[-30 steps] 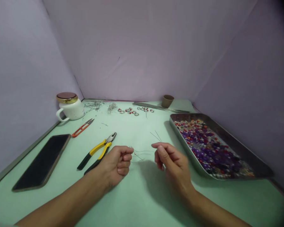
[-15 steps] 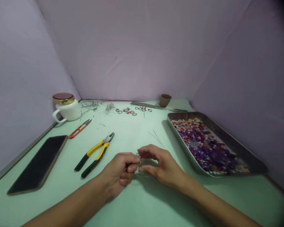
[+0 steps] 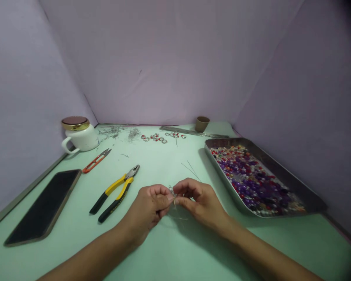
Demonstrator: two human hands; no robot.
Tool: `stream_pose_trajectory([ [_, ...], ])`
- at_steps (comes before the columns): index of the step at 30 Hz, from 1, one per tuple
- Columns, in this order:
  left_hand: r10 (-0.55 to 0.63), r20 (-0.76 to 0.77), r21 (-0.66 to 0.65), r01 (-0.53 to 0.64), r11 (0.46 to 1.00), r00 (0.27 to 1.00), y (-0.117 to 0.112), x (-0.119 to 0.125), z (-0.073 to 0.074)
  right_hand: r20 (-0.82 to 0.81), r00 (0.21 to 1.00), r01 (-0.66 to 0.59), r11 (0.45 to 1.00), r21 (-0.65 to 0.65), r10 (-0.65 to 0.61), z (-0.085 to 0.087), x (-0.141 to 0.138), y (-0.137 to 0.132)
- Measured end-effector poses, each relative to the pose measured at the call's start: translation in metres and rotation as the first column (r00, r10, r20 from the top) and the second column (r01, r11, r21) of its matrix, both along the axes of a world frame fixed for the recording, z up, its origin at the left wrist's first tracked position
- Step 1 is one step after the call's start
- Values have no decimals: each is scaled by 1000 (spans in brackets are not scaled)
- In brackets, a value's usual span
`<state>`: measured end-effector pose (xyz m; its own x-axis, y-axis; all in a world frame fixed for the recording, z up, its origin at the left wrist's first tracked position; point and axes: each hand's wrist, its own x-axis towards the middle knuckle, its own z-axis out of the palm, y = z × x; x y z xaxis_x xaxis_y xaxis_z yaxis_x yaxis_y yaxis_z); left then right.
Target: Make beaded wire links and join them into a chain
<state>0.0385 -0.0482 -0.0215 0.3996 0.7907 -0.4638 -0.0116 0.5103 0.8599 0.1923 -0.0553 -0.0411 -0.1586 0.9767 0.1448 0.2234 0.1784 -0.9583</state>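
My left hand [image 3: 148, 208] and my right hand [image 3: 199, 203] meet just above the green table [image 3: 175, 249], near its front middle. Both pinch a thin wire with small beads [image 3: 172, 192] between thumb and fingertips. The wire's loose end hangs down between the two hands. Yellow-handled pliers [image 3: 114, 193] lie on the table just left of my left hand. Two loose wires [image 3: 189, 168] lie a little beyond my right hand.
A metal tray [image 3: 292, 183] full of mixed beads sits at the right. A black phone [image 3: 42, 207], orange snips [image 3: 96, 160] and a lidded white mug [image 3: 79, 134] lie at the left. Finished bead rings [image 3: 155, 137], wire scraps and a small brown cup [image 3: 201, 123] are at the back.
My right hand moved left from a hand's width away and joined my left hand on the beaded wire. Both hands then rose slightly and closed tighter together.
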Motion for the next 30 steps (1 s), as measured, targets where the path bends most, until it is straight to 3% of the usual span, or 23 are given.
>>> stream_pose_trajectory([
  [7, 10, -46, 194, 0, 981, 999, -1, 0, -1, 70, 994, 63, 974, 219, -80, 2, -2, -5],
  [12, 4, -128, 297, 35, 954, 992, 0, -1, 3, 52, 996, 61, 958, 279, -79, 3, -3, -7],
  [20, 110, -141, 325, -59, 944, 984, -4, 2, 1, 96, 987, 86, 931, 355, -128, 3, -3, -10],
  [25, 150, -109, 291, -112, 950, 983, -9, 5, -1, 93, 985, 90, 900, 427, -143, -7, -6, -16],
  [28, 143, -76, 220, -123, 968, 987, -2, 1, -2, 145, 984, 24, 883, 468, -104, -9, -7, -19],
  [30, 72, -116, 188, -49, 981, 991, 7, -6, 1, 222, 974, -51, 898, 438, -53, -5, -5, -17],
])
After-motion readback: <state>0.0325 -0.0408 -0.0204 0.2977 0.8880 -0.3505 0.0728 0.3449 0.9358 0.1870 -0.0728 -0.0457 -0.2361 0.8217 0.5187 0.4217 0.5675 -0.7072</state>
